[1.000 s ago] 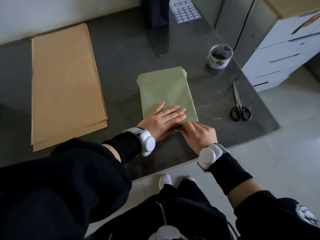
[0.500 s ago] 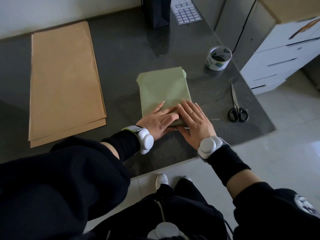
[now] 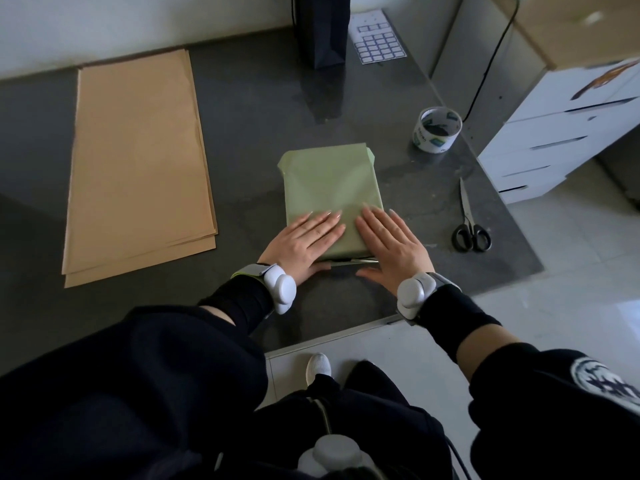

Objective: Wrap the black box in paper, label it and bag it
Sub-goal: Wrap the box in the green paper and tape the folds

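Hands have shifted: the right hand [image 3: 391, 245], curled at the near fold a second ago, now lies flat beside the left hand [image 3: 304, 242] on the green paper-wrapped flat parcel [image 3: 330, 188] at mid-bench. Neither grip clasps anything — fingers spread, pressing paper down. The near end seems folded; taping likely follows.

wrapped box [image 3: 330, 188] lies mid-table [image 3: 249, 109]; paper stack [image 3: 138, 161] left; tape roll [image 3: 437, 130] and scissors [image 3: 470, 221] right; label sheet [image 3: 377, 41] behind.

No legible text; print on tape roll [image 3: 437, 130] and label sheet [image 3: 378, 41] too small.
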`<move>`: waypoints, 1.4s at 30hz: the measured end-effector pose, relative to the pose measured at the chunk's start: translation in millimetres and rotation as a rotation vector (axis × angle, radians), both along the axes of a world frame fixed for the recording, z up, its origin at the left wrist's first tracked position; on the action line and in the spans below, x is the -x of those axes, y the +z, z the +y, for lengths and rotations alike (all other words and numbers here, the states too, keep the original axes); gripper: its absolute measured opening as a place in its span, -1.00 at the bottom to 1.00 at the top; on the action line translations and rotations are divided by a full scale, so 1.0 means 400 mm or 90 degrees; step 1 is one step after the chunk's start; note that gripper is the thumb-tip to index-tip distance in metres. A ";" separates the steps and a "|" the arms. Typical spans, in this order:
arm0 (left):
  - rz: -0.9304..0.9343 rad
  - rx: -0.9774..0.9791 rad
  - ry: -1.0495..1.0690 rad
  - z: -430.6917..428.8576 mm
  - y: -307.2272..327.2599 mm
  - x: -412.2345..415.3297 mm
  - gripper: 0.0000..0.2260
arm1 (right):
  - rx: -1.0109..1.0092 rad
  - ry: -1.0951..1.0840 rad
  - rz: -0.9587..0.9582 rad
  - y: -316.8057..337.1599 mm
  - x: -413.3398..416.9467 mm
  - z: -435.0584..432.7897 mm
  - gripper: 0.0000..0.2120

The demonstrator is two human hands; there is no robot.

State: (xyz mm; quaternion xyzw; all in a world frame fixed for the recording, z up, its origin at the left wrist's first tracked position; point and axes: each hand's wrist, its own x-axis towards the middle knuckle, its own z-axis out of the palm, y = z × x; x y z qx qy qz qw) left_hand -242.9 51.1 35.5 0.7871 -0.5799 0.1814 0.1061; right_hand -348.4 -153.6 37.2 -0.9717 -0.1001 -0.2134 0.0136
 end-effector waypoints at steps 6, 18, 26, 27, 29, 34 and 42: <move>-0.011 0.019 0.001 -0.003 -0.004 0.001 -0.52 | -0.005 -0.004 -0.090 0.010 -0.013 0.005 -0.46; 0.002 0.012 0.033 -0.005 0.003 0.015 -0.57 | -0.147 -0.022 -0.063 -0.008 0.000 0.023 -0.50; 0.048 0.009 0.059 -0.007 0.013 0.024 -0.58 | -0.210 -0.073 0.002 -0.004 0.010 0.040 -0.47; 0.053 0.009 0.060 -0.008 0.014 0.025 -0.58 | -0.203 -0.072 0.001 -0.004 0.008 0.038 -0.48; 0.054 0.017 0.058 -0.011 0.015 0.026 -0.58 | -0.193 -0.072 0.008 -0.001 0.009 0.038 -0.48; 0.055 0.031 0.049 -0.016 0.013 0.027 -0.60 | -0.189 -0.066 0.068 0.038 0.020 0.030 -0.34; 0.070 0.026 0.109 -0.048 0.015 0.058 -0.61 | -0.657 -0.511 0.123 0.106 0.142 -0.058 -0.85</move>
